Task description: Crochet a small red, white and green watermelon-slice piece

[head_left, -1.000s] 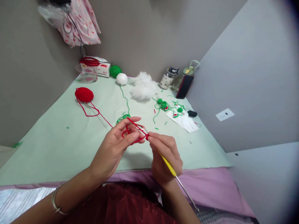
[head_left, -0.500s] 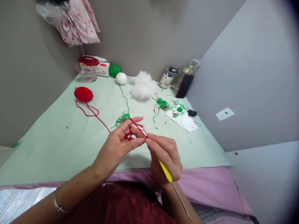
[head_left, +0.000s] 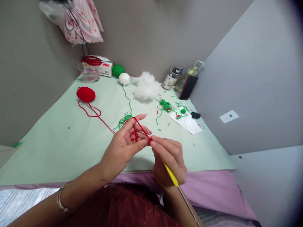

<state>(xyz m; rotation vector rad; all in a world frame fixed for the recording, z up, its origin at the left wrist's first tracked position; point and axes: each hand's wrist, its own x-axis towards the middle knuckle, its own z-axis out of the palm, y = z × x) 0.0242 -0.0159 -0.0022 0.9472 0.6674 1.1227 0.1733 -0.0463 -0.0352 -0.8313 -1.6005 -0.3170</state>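
Observation:
My left hand (head_left: 125, 143) pinches a small piece of red crochet (head_left: 150, 142) between thumb and a finger, its index finger stretched out with red yarn (head_left: 141, 126) running taut over it. A red loop hangs beside its other fingers. Closed round a crochet hook (head_left: 170, 173) with a yellow grip is my right hand (head_left: 169, 159); its fingertips touch the red piece. The hook's thin tip shows just above the fingertips, and its long metal end points down toward me. From the left hand the yarn leads back to a red yarn ball (head_left: 86, 94).
A tangle of green yarn (head_left: 125, 119) lies just behind my left hand. Farther back are a white yarn ball (head_left: 124, 78), a green ball (head_left: 117, 71) and fluffy stuffing (head_left: 146, 86). At the right are green crochet pieces (head_left: 167, 106), white tissue (head_left: 187, 123), a phone (head_left: 188, 87) and a pen jar (head_left: 169, 80).
The hook tip has shifted against the red piece and the strands between the hands lie differently. Both hands keep their grip; the whole view has moved slightly.

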